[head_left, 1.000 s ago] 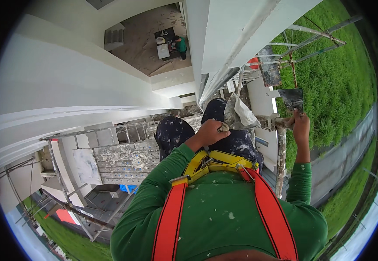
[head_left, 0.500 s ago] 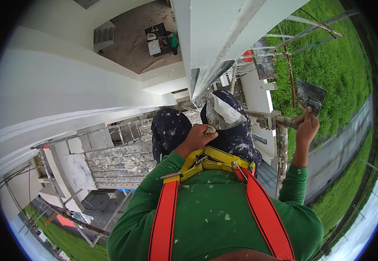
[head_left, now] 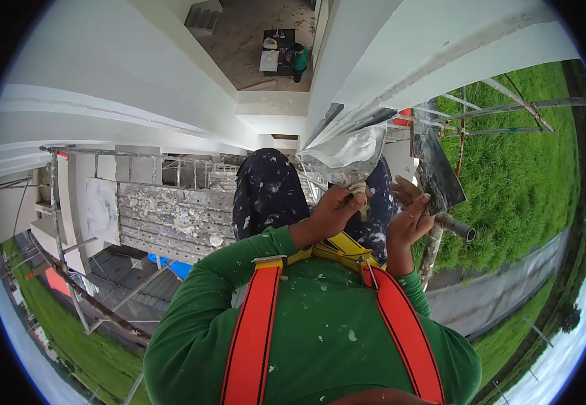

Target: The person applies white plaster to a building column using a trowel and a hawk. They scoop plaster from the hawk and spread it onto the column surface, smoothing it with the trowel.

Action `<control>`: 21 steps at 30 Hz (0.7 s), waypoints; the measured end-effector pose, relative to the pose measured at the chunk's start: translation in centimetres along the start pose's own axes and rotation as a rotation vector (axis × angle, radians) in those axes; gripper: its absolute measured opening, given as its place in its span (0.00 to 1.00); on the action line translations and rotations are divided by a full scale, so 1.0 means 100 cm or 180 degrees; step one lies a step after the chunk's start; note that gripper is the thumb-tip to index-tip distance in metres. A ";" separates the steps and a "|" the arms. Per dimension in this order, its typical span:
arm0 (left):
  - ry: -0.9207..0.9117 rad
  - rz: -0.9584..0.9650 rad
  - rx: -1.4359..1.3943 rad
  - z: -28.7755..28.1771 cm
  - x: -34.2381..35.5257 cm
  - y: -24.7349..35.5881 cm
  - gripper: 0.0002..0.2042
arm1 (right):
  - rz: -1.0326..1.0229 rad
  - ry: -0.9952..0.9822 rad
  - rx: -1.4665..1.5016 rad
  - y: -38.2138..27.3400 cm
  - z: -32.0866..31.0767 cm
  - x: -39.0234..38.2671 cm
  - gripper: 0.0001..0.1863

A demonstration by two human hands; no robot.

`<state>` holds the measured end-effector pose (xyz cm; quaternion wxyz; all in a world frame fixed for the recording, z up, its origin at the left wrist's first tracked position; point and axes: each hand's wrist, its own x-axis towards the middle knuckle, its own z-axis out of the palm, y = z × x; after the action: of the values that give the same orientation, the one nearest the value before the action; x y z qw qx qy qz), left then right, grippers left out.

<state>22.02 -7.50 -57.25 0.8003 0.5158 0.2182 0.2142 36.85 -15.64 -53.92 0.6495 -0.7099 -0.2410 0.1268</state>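
Note:
My left hand [head_left: 332, 212] is closed around the crusted handle of a trowel [head_left: 318, 166], in front of my right knee. A heap of wet white plaster [head_left: 355, 148] covers much of its wide blade. To the right, my right hand [head_left: 406, 226] is raised with bent fingers at the lower edge of a dark, flat, smeared plate [head_left: 445, 174]. The fingers partly hide where they grip it. The two hands are close together but apart.
A scaffold pipe end [head_left: 456, 227] juts out beside my right hand. White walls [head_left: 164, 101] rise ahead. Plaster-spattered scaffold planks [head_left: 164, 212] lie at left. Far below, a person in green [head_left: 299, 61] is by a dark table [head_left: 279, 35]. Grass [head_left: 522, 175] spreads at right.
My right hand has come inward from the far right, bringing the plate towards the trowel. My left hand has moved a little right and forward with the trowel. The whole view has shifted.

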 end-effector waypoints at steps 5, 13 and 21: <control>0.0475 0.0528 0.0569 0.017 0.005 -0.021 0.14 | 0.0658 -0.0174 0.0083 0.020 0.009 -0.021 0.33; 0.1243 0.1665 0.1262 0.017 0.007 -0.026 0.19 | -0.0067 -0.0093 -0.1964 0.028 0.005 -0.006 0.30; 0.3216 0.0781 0.2649 -0.178 -0.109 -0.047 0.04 | -0.0357 0.0089 -0.1636 0.040 0.003 0.020 0.32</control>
<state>3.54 -2.47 -66.84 0.3036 0.6391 0.5706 0.4170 39.12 -14.56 -57.67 0.4571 -0.8388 -0.2953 0.0154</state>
